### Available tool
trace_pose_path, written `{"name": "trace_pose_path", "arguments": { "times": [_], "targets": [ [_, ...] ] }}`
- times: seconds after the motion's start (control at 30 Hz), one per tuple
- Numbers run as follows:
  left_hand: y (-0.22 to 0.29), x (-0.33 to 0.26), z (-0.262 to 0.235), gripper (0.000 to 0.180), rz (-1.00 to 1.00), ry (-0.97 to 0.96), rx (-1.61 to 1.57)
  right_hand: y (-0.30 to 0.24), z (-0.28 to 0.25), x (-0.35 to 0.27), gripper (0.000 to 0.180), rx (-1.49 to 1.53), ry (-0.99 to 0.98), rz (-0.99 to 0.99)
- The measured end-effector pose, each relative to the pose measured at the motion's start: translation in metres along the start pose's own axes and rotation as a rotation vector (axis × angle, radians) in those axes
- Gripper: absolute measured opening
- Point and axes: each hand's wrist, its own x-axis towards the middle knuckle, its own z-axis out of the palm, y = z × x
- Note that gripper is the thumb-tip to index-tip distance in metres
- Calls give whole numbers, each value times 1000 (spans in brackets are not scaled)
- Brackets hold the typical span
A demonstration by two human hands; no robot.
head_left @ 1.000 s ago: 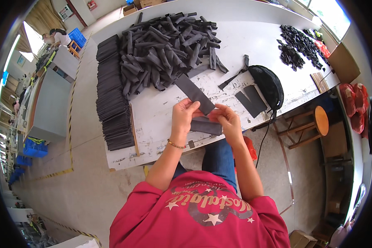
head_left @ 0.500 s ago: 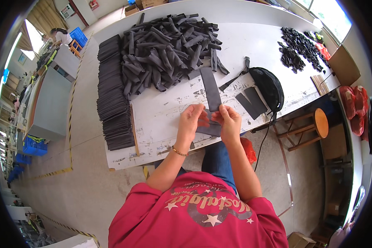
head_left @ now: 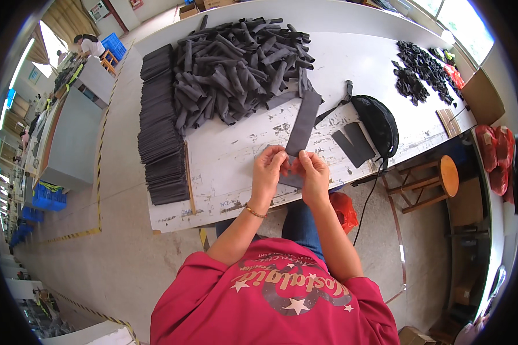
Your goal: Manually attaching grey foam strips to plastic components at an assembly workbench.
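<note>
A dark grey fabric strip (head_left: 304, 123) slants away from me over the white table, its far end near the heap. My left hand (head_left: 267, 172) pinches the left corner of its near end, thumb against fingers. At the right corner of that end, my right hand (head_left: 313, 177) is closed on the strip between thumb and fingertips. Under my hands, partly hidden, another dark fabric piece (head_left: 290, 180) lies by the table's front edge. Two flat dark strips (head_left: 358, 142) rest to the right, beside a black waist bag (head_left: 375, 125).
A large heap of dark rolled fabric pieces (head_left: 239, 69) covers the far left. Beside it runs a long row of stacked strips (head_left: 158, 132) along a wooden stick (head_left: 189, 181). Small black pieces (head_left: 420, 69) lie far right; a wooden stool (head_left: 448, 175) stands beyond the table edge.
The strip's far end has swung to the right, so it leans the other way. My left hand has closed on the near end; my right hand has shifted slightly left.
</note>
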Motion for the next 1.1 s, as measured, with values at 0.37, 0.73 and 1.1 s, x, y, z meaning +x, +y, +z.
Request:
{"name": "trace_pose_path", "arguments": {
  "times": [0.37,0.73,1.1],
  "targets": [
    [15,37,-1,48,-216,-115,-718,-18,14,-9,20,12,-187,335],
    [36,31,10,35,-139,-20,-440,-41,24,-19,11,-855,-267,-564],
    [17,27,18,47,-285,137,-466,-27,19,-3,19,-1219,-423,-1095]
  ]
}}
